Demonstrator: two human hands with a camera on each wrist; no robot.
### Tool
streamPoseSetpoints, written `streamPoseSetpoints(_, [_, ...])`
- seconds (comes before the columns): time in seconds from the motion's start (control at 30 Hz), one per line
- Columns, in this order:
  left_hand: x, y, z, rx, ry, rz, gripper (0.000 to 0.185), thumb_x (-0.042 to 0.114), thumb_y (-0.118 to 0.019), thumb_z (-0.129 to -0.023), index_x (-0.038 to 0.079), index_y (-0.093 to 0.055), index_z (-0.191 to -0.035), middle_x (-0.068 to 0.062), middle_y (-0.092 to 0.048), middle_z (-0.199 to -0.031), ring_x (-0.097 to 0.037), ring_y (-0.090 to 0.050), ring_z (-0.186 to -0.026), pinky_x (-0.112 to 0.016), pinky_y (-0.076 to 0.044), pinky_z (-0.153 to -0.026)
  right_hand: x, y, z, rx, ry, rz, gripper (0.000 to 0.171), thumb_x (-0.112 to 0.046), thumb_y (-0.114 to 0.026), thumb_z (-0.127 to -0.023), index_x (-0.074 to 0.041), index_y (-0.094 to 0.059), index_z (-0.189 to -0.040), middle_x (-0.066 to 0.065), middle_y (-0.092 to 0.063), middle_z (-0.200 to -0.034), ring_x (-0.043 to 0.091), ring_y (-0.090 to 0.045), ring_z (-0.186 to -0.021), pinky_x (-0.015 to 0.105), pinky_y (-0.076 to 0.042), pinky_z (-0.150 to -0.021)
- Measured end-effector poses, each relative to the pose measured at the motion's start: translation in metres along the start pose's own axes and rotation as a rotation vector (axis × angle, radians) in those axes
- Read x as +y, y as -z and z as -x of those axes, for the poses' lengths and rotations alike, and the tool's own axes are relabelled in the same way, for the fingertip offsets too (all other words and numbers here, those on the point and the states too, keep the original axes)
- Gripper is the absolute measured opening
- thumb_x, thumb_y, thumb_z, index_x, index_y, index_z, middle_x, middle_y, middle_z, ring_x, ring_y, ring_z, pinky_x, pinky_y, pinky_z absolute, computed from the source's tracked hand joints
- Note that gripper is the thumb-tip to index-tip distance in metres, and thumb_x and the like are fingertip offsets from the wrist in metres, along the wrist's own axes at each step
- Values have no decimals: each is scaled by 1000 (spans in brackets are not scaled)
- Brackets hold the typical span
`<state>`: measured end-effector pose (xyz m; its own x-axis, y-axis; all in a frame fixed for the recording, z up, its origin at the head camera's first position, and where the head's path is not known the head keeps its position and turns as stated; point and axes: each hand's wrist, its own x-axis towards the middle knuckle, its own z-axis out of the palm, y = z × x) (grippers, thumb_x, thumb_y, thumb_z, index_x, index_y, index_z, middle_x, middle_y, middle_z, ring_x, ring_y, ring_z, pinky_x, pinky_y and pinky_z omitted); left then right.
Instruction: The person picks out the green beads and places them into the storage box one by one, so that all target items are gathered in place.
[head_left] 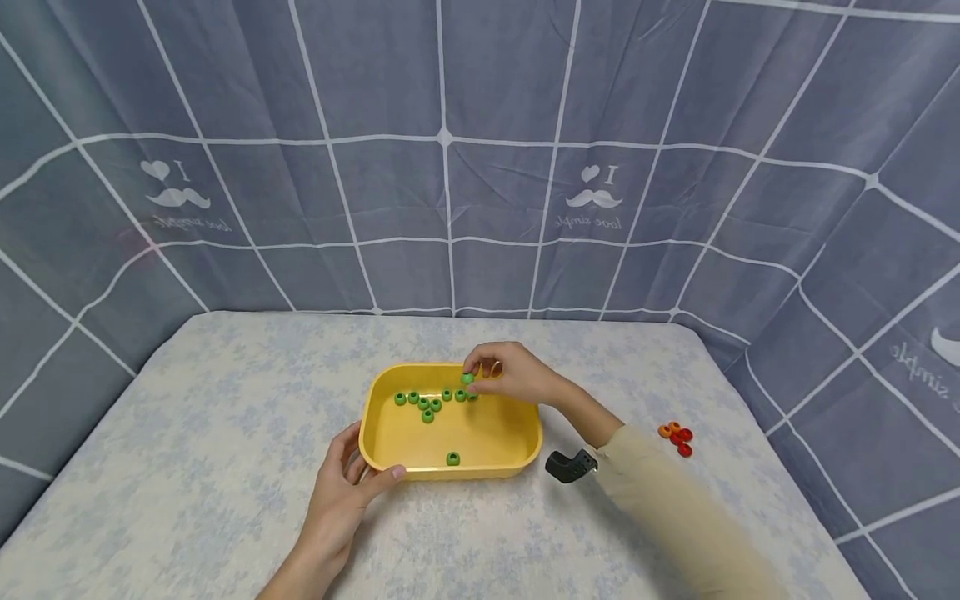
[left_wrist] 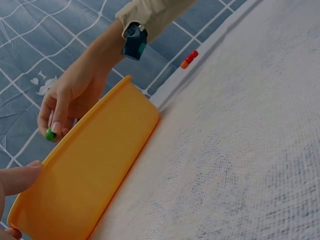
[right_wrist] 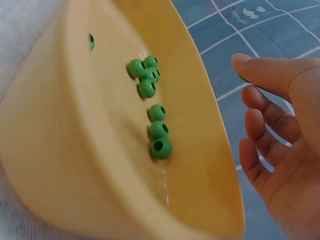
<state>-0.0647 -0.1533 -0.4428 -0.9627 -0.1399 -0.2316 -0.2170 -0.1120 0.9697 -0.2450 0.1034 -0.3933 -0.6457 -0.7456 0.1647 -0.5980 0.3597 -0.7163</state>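
Nearest the camera, the left hand (head_left: 341, 492) gripped the near left corner of the yellow tray (head_left: 390, 454), thumb curled over the rim and fingers against the outer wall; the left wrist view showed the thumb (left_wrist: 17, 177) lying on the tray's edge (left_wrist: 100, 155). That tray sat on the surface (head_left: 225, 400), which was covered with a pale cloth printed with faint blue flowers.

Over the far right part of the tray, the right hand (head_left: 510, 375) pinched a single green bead (head_left: 467, 378) between thumb and forefinger, holding it just above the tray's floor; the same bead (left_wrist: 50, 134) showed at the fingertips in the left wrist view. Below and to the left of it, a loose cluster of green beads (head_left: 429, 402) lay along the far side of the tray floor, some touching one another, each with a hole through it (right_wrist: 156, 127). One more green bead (head_left: 453, 458) lay apart by the near wall.

On the right forearm a beige sleeve (head_left: 675, 508) ended at a black wrist-worn device (head_left: 570, 465). Further right, well apart from the tray, a small cluster of orange and red beads (head_left: 677, 436) lay on the cloth. Behind the surface hung a grey-blue curtain (head_left: 450, 167) with white grid lines.
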Motion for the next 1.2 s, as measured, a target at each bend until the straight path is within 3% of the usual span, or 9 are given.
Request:
streamPoseSetpoints(0.2, [-1, 0, 1, -9, -10, 9, 100, 1, -82, -89, 8, -16, -165, -18, -20, -166, -33, -35, -148, -23, -44, -110, -4, -6, -10, -21, -9, -3, 16, -11, -81, -92, -12, -73, -107, -4, -67, -103, 16, -58, -90, 31, -57, -82])
streamPoseSetpoints(0.43, [-3, 1, 0, -10, -5, 2, 102, 3, -82, -89, 8, -15, -165, -18, -18, -167, -34, -34, -148, -23, -44, -110, -6, -5, -14, -31, -13, 18, 26, -14, -81, -93, -1, -72, -114, 15, -69, -115, 19, -59, -94, 28, -57, -83])
streamPoseSetpoints(0.77, [-2, 1, 2, -8, 14, -4, 101, 6, -84, -88, 8, -17, -164, -17, -21, -167, -31, -35, -148, -18, -44, -107, -6, -1, -7, -21, -45, 2, 26, -13, -82, -92, -1, -73, -113, 16, -70, -113, 18, -60, -93, 39, -58, -85])
streamPoseSetpoints(1.1, [1, 0, -1, 2, 23, -3, 101, 5, -85, -86, 9, -20, -164, -14, -24, -166, -29, -39, -146, -16, -47, -103, 4, 8, 9, 4, -64, 9, 25, -13, -82, -91, -1, -73, -111, 16, -70, -109, 21, -60, -92, 33, -57, -81])
streamPoseSetpoints(1.2, [4, 3, 0, 4, 19, -12, 103, 6, -85, -87, 9, -18, -165, -15, -22, -166, -30, -37, -147, -20, -47, -106, 8, 16, 19, 14, -78, 19, 25, -12, -81, -92, -1, -73, -112, 17, -70, -109, 21, -59, -91, 33, -57, -80])
